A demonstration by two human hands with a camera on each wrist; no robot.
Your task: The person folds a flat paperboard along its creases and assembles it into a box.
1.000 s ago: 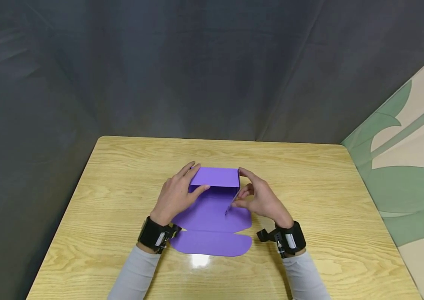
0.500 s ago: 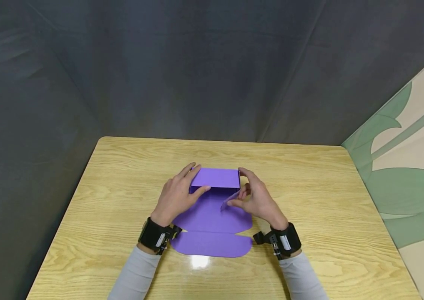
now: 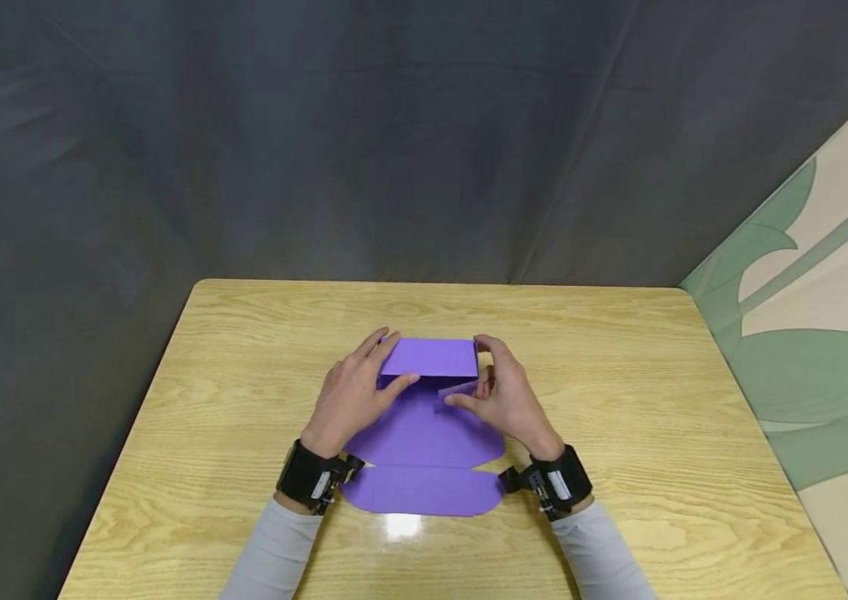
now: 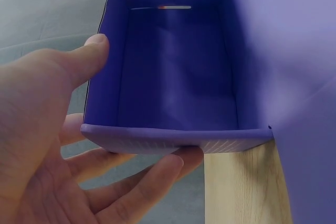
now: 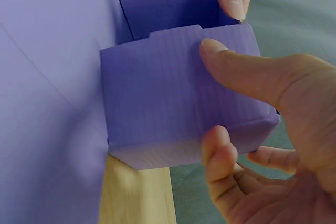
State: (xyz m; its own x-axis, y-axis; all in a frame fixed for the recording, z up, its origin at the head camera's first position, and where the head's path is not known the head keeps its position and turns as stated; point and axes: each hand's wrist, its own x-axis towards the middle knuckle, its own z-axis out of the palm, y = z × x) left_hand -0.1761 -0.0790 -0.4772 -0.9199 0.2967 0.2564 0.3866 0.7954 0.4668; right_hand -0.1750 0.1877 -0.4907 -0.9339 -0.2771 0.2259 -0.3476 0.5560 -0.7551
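A purple cardboard box, partly folded up, stands on the table with its open side toward me. My left hand holds its left side, thumb on the front edge and fingers spread along the outer wall. At the right side, my right hand has its thumb on an end flap, which is folded partway across the opening, while its fingers touch the outer side wall. The left wrist view looks into the box's hollow interior, where a narrow slot shows light at the far end.
The box's long lid panel lies flat toward me, ending in a rounded tuck flap. Wood-grain table extends around it. A dark curtain hangs behind, and a leaf-patterned cloth is on the right.
The right end flap has swung inward across the opening, pushed by my right thumb. My right hand and wrist have shifted slightly left. The left hand keeps its hold.
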